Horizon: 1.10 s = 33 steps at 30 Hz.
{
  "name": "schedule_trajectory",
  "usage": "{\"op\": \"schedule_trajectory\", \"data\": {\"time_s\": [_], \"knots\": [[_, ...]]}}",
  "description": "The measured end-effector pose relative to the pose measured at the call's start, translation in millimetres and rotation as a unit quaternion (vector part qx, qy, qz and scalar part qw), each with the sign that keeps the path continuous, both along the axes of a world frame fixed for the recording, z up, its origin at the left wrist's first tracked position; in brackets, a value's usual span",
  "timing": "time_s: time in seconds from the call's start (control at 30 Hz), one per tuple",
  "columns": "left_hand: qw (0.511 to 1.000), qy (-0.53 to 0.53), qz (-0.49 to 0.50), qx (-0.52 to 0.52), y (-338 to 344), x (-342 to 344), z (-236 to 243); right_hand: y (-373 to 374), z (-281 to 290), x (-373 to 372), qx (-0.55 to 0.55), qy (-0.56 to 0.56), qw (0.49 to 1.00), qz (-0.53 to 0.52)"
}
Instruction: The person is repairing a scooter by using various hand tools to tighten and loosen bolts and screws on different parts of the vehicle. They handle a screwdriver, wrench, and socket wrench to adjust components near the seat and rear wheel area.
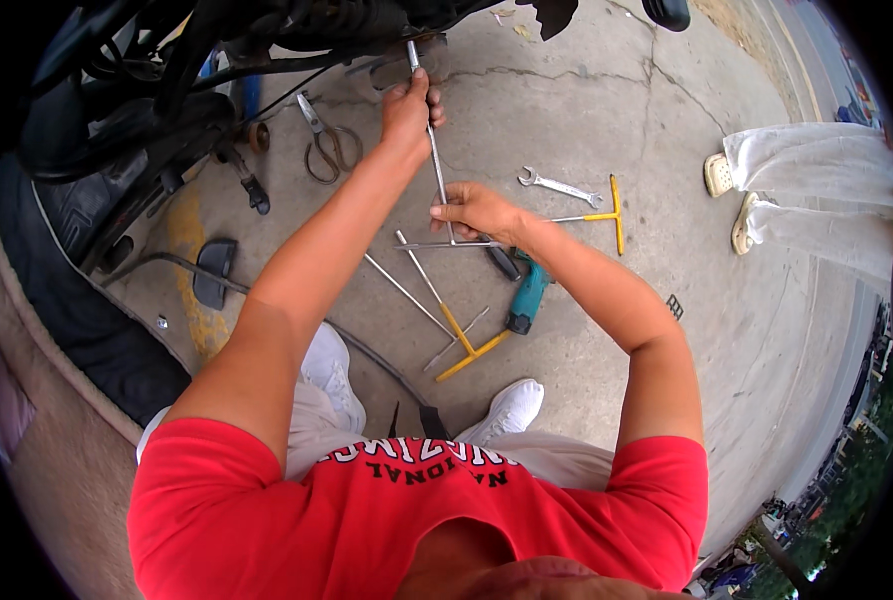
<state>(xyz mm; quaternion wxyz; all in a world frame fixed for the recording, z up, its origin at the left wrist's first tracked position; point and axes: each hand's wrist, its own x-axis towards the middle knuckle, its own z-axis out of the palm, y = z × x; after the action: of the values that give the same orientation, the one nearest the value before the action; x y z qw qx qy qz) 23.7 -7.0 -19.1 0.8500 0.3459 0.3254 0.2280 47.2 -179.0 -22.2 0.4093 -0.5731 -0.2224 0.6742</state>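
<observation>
A long silver T-handle socket wrench (pixel 438 165) reaches up under a black vehicle part (pixel 326 30), with its crossbar at the lower end. My left hand (pixel 411 115) is closed round the shaft just below the socket. My right hand (pixel 466 210) pinches the same shaft just above the crossbar. On the concrete nearby lie yellow-handled T-wrenches (pixel 471 352), a silver open-end wrench (pixel 566 187), a teal power tool (pixel 528 300) and scissors-like shears (pixel 318 135). Whether the socket sits on a fastener I cannot tell.
A dark vehicle underside (pixel 156 110) fills the upper left, beside a padded dark mat (pixel 76 310). A cable (pixel 346 340) crosses the concrete, near a small black block (pixel 213 275). Another person's legs and cream clogs (pixel 741 220) are at the right.
</observation>
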Motion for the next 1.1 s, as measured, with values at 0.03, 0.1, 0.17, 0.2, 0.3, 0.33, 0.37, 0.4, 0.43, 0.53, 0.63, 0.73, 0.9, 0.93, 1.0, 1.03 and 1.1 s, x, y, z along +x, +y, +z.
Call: {"op": "schedule_trajectory", "data": {"time_s": [0.03, 0.1, 0.17, 0.2, 0.3, 0.33, 0.37, 0.4, 0.43, 0.53, 0.63, 0.73, 0.9, 0.93, 1.0, 1.03, 1.1], "knots": [[1.000, -0.015, -0.005, -0.002, 2, -1, -3, 1, 1, 5, 0.015, 0.023, 0.999, 0.016], [0.999, -0.044, -0.016, -0.009, 4, 0, -2, 1, 8, 19, 0.043, 0.070, 0.995, 0.048], [0.999, 0.008, -0.006, 0.038, -1, 0, 5, -2, 14, 20, 0.024, 0.046, 0.998, 0.045], [0.998, 0.033, 0.001, 0.062, -4, 0, 11, -3, 16, 21, 0.015, 0.033, 0.998, 0.046], [0.987, 0.073, -0.030, 0.137, -2, -5, 16, -3, 18, 28, -0.031, -0.036, 0.997, 0.058], [0.983, 0.084, -0.034, 0.161, -2, -7, 18, -2, 19, 29, -0.028, -0.060, 0.995, 0.070], [0.977, 0.095, -0.038, 0.185, -3, -9, 20, 0, 21, 30, -0.025, -0.083, 0.993, 0.082], [0.971, 0.109, -0.043, 0.207, -4, -12, 22, 1, 21, 28, -0.023, -0.104, 0.990, 0.095], [0.966, 0.112, -0.014, 0.233, -6, -12, 24, 2, 21, 24, -0.019, -0.086, 0.993, 0.083], [0.954, 0.105, 0.043, 0.277, -9, -9, 32, 5, 22, 19, 0.003, -0.008, 0.998, 0.058], [0.962, 0.084, 0.040, 0.258, 0, -2, 31, 9, 24, 26, 0.036, 0.067, 0.995, 0.061], [0.964, 0.087, 0.028, 0.248, 7, 3, 30, 10, 18, 27, 0.027, 0.003, 0.997, 0.076], [0.967, 0.078, 0.055, 0.237, 5, 7, 28, 10, 20, 27, -0.036, -0.134, 0.987, 0.078], [0.966, 0.080, 0.051, 0.241, 7, 8, 27, 10, 22, 28, -0.012, -0.090, 0.993, 0.075], [0.964, 0.081, 0.043, 0.251, 13, 8, 28, 11, 25, 27, 0.036, -0.003, 0.997, 0.066], [0.962, 0.085, 0.036, 0.256, 12, 7, 29, 11, 24, 27, 0.041, 0.027, 0.997, 0.060], [0.955, 0.102, 0.020, 0.277, 8, 10, 31, 6, 18, 30, 0.051, 0.085, 0.994, 0.042]]}}
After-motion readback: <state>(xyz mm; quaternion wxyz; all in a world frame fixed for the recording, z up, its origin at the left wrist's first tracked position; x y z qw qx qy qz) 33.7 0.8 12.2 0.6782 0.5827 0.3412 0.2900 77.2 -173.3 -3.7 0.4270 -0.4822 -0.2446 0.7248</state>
